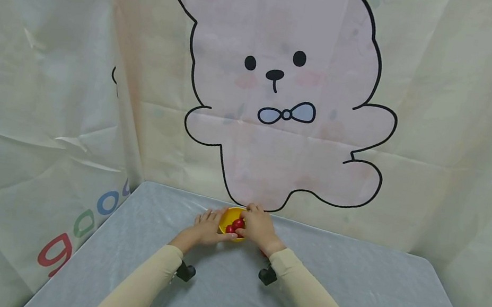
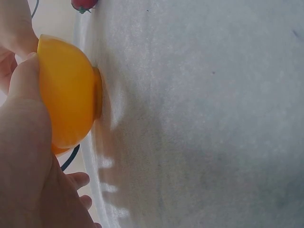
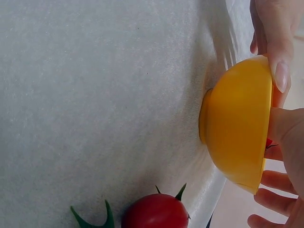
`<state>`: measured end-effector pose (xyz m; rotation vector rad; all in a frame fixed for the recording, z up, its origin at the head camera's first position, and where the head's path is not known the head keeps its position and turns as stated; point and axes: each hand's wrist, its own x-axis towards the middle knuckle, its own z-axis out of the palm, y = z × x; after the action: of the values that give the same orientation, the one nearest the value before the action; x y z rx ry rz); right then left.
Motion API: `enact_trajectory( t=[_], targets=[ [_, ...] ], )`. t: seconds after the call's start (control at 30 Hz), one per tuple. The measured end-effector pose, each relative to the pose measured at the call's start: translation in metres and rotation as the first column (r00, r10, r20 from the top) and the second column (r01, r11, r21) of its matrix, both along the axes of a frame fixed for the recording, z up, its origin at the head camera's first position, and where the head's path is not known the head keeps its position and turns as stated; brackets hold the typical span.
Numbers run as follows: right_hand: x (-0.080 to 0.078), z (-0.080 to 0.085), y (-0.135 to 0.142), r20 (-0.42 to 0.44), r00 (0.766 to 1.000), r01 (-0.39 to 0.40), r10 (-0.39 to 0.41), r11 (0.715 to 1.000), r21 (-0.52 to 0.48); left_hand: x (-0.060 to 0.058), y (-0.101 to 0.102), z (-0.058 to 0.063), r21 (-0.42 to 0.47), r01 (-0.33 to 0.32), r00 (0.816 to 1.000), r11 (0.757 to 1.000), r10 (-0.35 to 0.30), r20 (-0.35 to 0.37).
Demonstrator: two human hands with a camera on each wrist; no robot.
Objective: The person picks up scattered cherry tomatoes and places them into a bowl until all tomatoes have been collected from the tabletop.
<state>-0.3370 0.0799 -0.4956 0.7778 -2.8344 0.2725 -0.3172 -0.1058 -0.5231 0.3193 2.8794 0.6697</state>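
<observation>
A yellow bowl (image 1: 222, 230) stands near the table's far edge with several red cherry tomatoes (image 1: 230, 229) inside. My left hand (image 1: 207, 227) rests against its left side, fingers fairly straight and spread, the thumb (image 2: 27, 78) lying along the near rim. From the right, my right hand (image 1: 259, 227) reaches over the rim and into the bowl. Its thumb and index finger pinch a cherry tomato (image 3: 269, 142), mostly hidden by the hand in the right wrist view; the other fingers extend past the rim.
On the cloth-covered table (image 1: 222, 305), another tomato (image 3: 155, 212) lies close to my right wrist, with green leafy tips (image 3: 97, 221) beside it. Black wrist devices (image 1: 186, 272) hang at both sleeves. A printed curtain (image 1: 319, 176) rises behind the table.
</observation>
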Motion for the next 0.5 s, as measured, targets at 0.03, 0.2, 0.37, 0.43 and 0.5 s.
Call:
enact_trajectory(
  t=[0.03, 0.2, 0.37, 0.43, 0.5],
  targets=[
    [0.0001, -0.0001, 0.0002, -0.001, 1.000, -0.001, 0.001, 1.000, 0.000, 0.0002, 0.0000, 0.0001, 0.001, -0.001, 1.000, 1.000, 0.001, 0.000],
    [0.0006, 0.0001, 0.0014, 0.017, 1.000, 0.003, -0.003, 1.000, -0.009, 0.0008, 0.0000, 0.0011, 0.003, -0.007, 1.000, 1.000, 0.007, 0.008],
    [-0.0003, 0.0033, 0.0039, 0.018, 1.000, 0.008, -0.008, 0.999, -0.031, -0.0022, -0.0007, -0.0031, 0.004, -0.012, 1.000, 1.000, 0.012, 0.016],
    [-0.0015, 0.0055, 0.0050, 0.009, 1.000, 0.017, -0.017, 0.999, -0.031, -0.0039, -0.0012, -0.0053, 0.005, -0.016, 1.000, 1.000, 0.015, 0.021],
    [-0.0024, 0.0083, 0.0061, 0.004, 1.000, 0.024, -0.024, 0.999, -0.032, -0.0047, -0.0013, -0.0063, 0.005, -0.018, 1.000, 1.000, 0.018, 0.026]
  ],
)
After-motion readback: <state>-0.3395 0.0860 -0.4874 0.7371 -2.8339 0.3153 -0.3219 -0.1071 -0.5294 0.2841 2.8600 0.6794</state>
